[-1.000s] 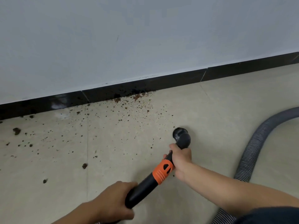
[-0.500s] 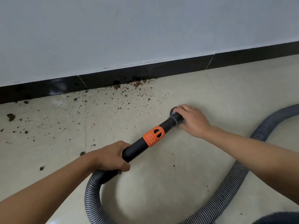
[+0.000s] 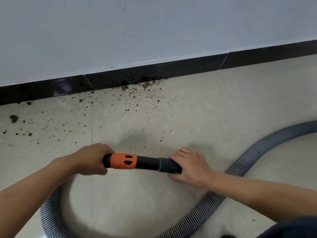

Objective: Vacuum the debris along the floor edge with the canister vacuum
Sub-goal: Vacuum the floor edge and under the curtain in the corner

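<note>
Item: vacuum wand [image 3: 147,163], black with orange collar [image 3: 123,161], held crosswise over the floor [image 3: 223,103].
- Left grip [image 3: 92,158]: clenched round the handle, 9 o'clock of the collar.
- Right grip [image 3: 190,166]: grasping the nozzle end [image 3: 169,166].
- Hose [image 3: 257,152]: grey, ribbed, looping from 7 o'clock round behind both arms and out at 3 o'clock.
- Debris [image 3: 145,85]: brown crumbs, thickest against the black baseboard [image 3: 188,64] at 12 o'clock, thinning towards 10 o'clock, apart from the wand.
- Open room: bare beige tile at 2 o'clock between baseboard and hose.
- Wall [image 3: 154,31]: white.
</note>
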The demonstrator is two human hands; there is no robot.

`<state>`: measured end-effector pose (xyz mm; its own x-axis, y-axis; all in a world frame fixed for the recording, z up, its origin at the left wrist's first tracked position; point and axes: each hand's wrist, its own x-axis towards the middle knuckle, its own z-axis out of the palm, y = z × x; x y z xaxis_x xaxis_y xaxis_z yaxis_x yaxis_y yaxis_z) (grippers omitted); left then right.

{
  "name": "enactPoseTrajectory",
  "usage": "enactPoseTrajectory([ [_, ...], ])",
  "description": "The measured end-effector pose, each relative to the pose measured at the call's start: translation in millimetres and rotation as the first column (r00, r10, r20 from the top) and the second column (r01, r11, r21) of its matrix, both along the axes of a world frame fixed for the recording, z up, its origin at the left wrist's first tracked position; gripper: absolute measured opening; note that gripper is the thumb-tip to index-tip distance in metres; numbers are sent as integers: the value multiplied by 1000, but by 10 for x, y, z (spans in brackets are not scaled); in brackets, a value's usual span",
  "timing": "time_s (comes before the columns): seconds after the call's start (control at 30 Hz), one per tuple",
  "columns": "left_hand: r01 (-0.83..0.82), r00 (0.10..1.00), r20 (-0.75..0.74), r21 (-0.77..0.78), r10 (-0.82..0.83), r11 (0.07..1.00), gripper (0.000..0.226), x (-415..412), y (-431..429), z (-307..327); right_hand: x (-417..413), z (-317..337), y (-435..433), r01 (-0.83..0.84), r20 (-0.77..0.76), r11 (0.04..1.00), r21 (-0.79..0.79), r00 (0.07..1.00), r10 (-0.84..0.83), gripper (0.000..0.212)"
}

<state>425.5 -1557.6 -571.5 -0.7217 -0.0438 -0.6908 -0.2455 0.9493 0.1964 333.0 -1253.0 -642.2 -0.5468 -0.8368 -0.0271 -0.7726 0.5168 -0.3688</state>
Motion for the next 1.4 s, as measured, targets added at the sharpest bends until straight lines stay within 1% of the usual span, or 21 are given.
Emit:
enactPoseTrajectory([
  [0.1, -79, 994, -72, -29, 77, 996, 17, -3, -113, 67, -118, 12, -222, 81, -6, 995, -52, 997, -82, 39],
  [0.17, -66, 996, -58, -70, 62, 995, 20, 56, -139, 95, -51, 2, -280, 67, 17, 996, -52, 998, -66, 41],
  [0.27, -38, 999, -39, -118, 33, 992, 20, 221, -201, 132, 67, -39, -340, 1, 43, 996, -88, 999, 3, 38],
  [0.37, -130, 985, -133, -167, 108, 977, 15, 295, -292, 181, -125, -72, -605, 3, -12, 988, -152, 1000, -4, 33],
  [0.43, -186, 962, -235, -182, 141, 966, 16, 261, -272, 178, -313, -81, -758, 46, -40, 989, -144, 998, -52, 39],
  [0.5, -187, 944, -303, -176, 128, 966, 21, 213, -178, 153, -382, -72, -742, 112, -45, 985, -129, 992, -119, 43],
  [0.57, -142, 949, -304, -168, 86, 975, 26, 202, -103, 111, -286, -75, -582, 134, -44, 981, -140, 989, -141, 43],
  [0.67, -58, 964, -267, -171, 10, 984, 25, 285, -76, 51, -29, -139, -308, 28, -45, 987, -157, 998, -36, 44],
  [0.73, -89, 953, -302, -173, 33, 981, 25, 301, -66, 36, -166, -169, -315, -25, -65, 987, -158, 998, 15, 46],
  [0.8, -161, 925, -371, -175, 86, 971, 27, 204, -29, 37, -470, -134, -513, 8, -64, 990, -139, 998, -17, 45],
  [0.87, -217, 891, -437, -174, 123, 961, 22, 52, 8, 47, -697, -83, -734, 100, -44, 987, -125, 993, -106, 42],
  [0.93, -243, 873, -467, -174, 137, 954, 19, -41, 22, 60, -713, -71, -829, 186, -18, 973, -136, 982, -190, 44],
  [0.97, -240, 878, -461, -184, 132, 953, 19, -45, 22, 59, -660, -76, -803, 189, -28, 972, -138, 980, -195, 45],
  [1.0, -225, 888, -446, -201, 116, 953, 18, -25, 22, 56, -588, -90, -733, 160, -47, 978, -132, 985, -167, 46],
  [1.1, -170, 901, -431, -228, 57, 959, 17, 43, 78, 32, -592, -105, -454, -19, -82, 993, -117, 997, 9, 51],
  [1.13, -165, 898, -436, -223, 53, 961, 17, 19, 115, 18, -716, -98, -418, -63, -98, 992, -107, 994, 52, 51],
  [1.17, -162, 894, -445, -209, 53, 964, 18, -35, 166, 10, -870, -88, -430, -69, -105, 993, -96, 993, 58, 50],
  [1.2, -159, 893, -446, -181, 63, 971, 19, -107, 219, -7, -1030, -64, -491, -36, -102, 995, -93, 994, 26, 48],
  [1.27, -177, 892, -433, -63, 133, 982, 22, -263, 309, -32, -1285, -5, -692, 70, -81, 992, -100, 994, -79, 49],
  [1.33, -201, 894, -403, 34, 198, 979, 22, -336, 309, -23, -1342, 33, -895, 130, -55, 987, -93, 989, -136, 49],
  [1.4, -185, 909, -374, 31, 183, 982, 23, -266, 237, 1, -1231, 14, -953, 117, -71, 990, -82, 990, -123, 44],
])
